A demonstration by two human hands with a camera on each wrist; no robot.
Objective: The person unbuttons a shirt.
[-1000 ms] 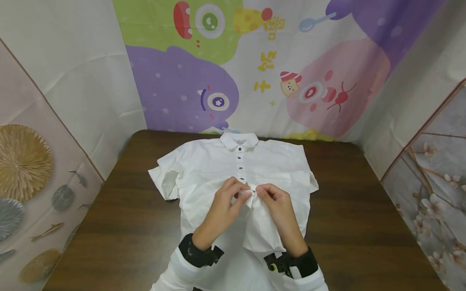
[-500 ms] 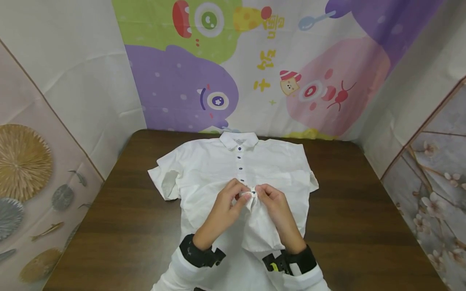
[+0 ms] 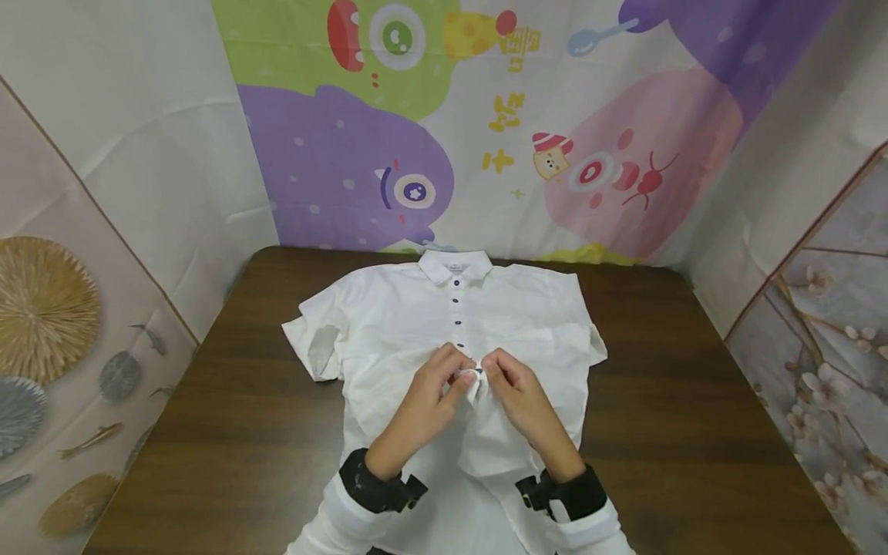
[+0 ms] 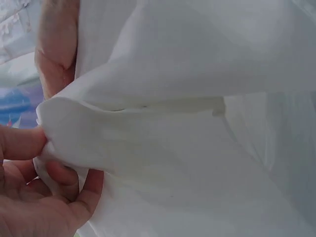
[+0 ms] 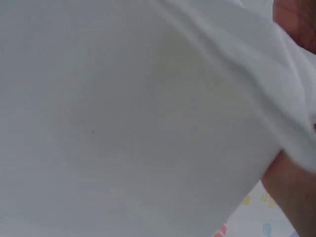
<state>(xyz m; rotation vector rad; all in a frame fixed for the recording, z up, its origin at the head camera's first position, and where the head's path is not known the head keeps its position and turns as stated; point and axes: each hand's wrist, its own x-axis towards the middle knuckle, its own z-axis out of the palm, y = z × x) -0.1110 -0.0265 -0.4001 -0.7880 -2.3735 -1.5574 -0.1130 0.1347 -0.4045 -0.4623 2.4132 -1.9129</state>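
Note:
A white short-sleeved shirt [image 3: 395, 308] lies front up with its collar toward the back. Several dark buttons run down its placket, among them a button [image 3: 461, 345] just above the hands. At mid-front my left hand [image 3: 432, 397] pinches the placket's edge between thumb and fingers; the left wrist view shows this hand [image 4: 49, 202] holding the cloth. Close beside it, my right hand [image 3: 522, 401] pinches the same raised part of the placket. A dark button partly shows between the fingertips. Draped cloth [image 5: 123, 123] covers most of the right wrist view and hides the right fingertips.
The shirt lies on a dark brown wooden table [image 3: 659, 401]. Behind stands a cartoon-printed curtain [image 3: 361, 169]. Printed cloth panels hang at the left and right sides. Each wrist wears a black strap, such as the left wrist strap [image 3: 371, 482].
Both hands stay at the same spot on the placket. My right hand has turned slightly, its fingertips shifting a little, and the lifted flap of shirt below has moved slightly left.

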